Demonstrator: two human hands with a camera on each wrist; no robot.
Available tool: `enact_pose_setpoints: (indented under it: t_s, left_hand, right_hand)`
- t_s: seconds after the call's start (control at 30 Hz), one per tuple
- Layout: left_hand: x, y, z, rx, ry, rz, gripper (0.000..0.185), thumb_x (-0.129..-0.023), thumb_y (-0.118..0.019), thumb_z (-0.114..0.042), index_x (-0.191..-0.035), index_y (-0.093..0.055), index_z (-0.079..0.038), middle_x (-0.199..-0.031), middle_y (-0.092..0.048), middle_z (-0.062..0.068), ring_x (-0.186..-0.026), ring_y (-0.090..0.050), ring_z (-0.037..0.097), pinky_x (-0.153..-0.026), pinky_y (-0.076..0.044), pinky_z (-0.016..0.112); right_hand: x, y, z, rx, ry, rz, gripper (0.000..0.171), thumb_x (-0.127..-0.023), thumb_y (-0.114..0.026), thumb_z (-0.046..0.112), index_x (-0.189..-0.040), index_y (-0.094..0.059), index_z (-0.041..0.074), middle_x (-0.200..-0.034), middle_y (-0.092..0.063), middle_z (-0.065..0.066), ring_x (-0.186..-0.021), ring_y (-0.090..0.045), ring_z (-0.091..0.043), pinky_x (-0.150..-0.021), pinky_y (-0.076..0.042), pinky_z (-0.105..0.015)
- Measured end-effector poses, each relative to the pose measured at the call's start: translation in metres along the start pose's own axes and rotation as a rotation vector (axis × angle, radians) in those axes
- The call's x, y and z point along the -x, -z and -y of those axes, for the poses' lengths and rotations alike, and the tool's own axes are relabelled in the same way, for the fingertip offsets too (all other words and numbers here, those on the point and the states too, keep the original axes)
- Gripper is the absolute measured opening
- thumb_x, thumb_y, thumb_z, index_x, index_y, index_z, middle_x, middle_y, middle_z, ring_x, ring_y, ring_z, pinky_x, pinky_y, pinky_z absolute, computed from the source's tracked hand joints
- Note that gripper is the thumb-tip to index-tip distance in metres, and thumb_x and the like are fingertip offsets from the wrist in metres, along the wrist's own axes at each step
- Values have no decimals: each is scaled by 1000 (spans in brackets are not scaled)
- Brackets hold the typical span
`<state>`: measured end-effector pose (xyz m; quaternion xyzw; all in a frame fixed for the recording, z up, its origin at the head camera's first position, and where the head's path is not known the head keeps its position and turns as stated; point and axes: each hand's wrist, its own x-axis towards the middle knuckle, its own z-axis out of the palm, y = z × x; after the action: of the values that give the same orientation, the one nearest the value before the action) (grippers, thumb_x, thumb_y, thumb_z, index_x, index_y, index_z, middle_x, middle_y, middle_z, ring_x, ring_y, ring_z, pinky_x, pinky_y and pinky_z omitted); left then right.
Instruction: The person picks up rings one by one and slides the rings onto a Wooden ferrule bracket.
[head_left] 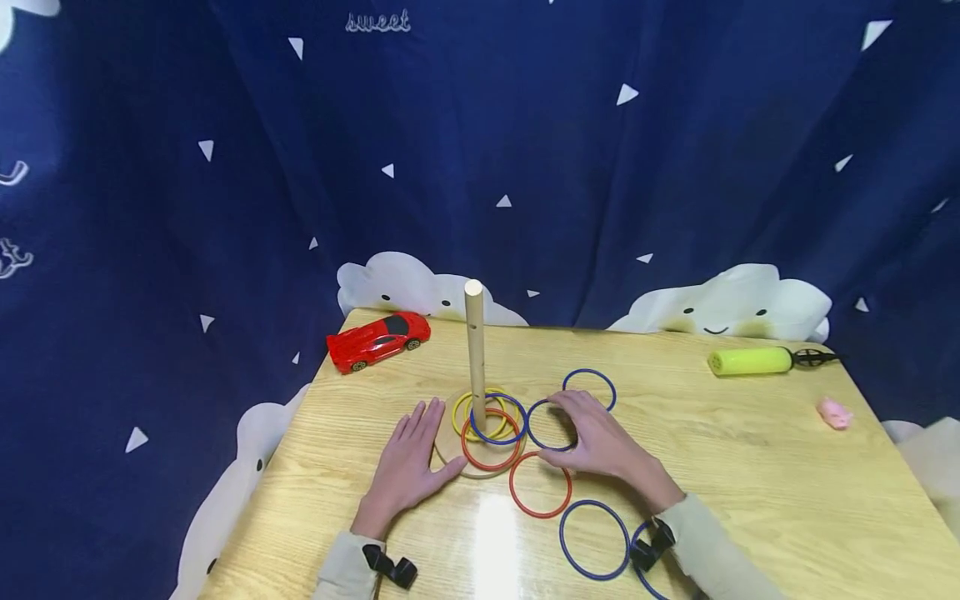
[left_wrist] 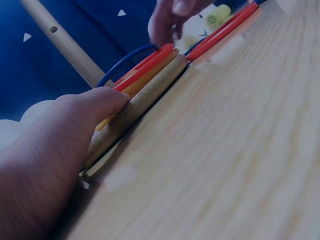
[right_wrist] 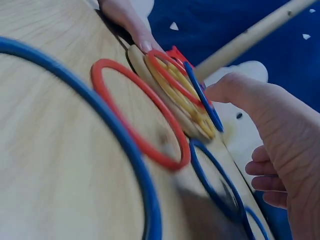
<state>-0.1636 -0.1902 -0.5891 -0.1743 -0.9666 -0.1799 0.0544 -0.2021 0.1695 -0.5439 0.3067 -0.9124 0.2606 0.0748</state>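
Observation:
A round wooden base (head_left: 442, 446) with an upright peg (head_left: 476, 358) stands mid-table. Yellow rings (head_left: 453, 408), a blue ring (head_left: 527, 419) and a red ring (head_left: 491, 469) lie around the peg, the blue one tilted in the right wrist view. My left hand (head_left: 408, 462) rests at the base's left side, fingers straight, its thumb touching the edge in the left wrist view. Above a blue ring on the table (head_left: 529, 429), right of the base, my right hand (head_left: 596, 433) hovers, fingers loosely bent around nothing. Its thumb (right_wrist: 227, 90) appears near the tilted blue ring.
Another blue ring (head_left: 588, 370) lies behind my right hand. Nearer me are a red ring (head_left: 540, 517), a blue ring (head_left: 592, 577) and one partly hidden by the right wrist. A red toy car (head_left: 378, 340), yellow-green pump (head_left: 750, 361) and pink lump (head_left: 834, 413) sit farther out.

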Motion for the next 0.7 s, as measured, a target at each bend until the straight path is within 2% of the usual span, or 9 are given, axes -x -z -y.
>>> enact_pose_setpoints:
  t_s: [0.2,0.5,0.6,0.7]
  left_hand:
    - [-1,0,1,-9,9,17,104,-94,-47,-80,-169,-18,-14,-174,-22,4,-161,-14,25,-129,-17,50]
    - [-2,-1,0,7,5,15,103,-94,-47,-79,-169,-19,-14,-174,-22,4,-161,-14,25,-129,-17,50]
    - [-1,-1,2,-3,8,17,103,-94,-47,-79,-169,-18,-15,-174,-21,3,-162,-13,24,-130,-17,49]
    - [-1,-1,2,-2,5,9,103,-94,-49,-79,-169,-19,-14,-174,-22,4,-161,-14,25,-129,-17,49]
  right_hand:
    - [41,13,-11,12,-51,-67,91,-76,-87,57,-143,-58,3,-139,-61,-12,-131,-54,-34,-108,-45,-58]
    - [104,27,-21,-3,-195,-139,81,-79,-88,47,-140,-59,2,-137,-61,-13,-129,-53,-34,-106,-39,-55]
    - [123,28,-21,-2,-228,-158,79,-80,-88,44,-140,-59,0,-137,-61,-14,-128,-52,-34,-105,-37,-50]
    - [141,29,-17,7,-253,-166,79,-81,-88,43,-141,-58,2,-137,-61,-12,-127,-52,-32,-106,-33,-36]
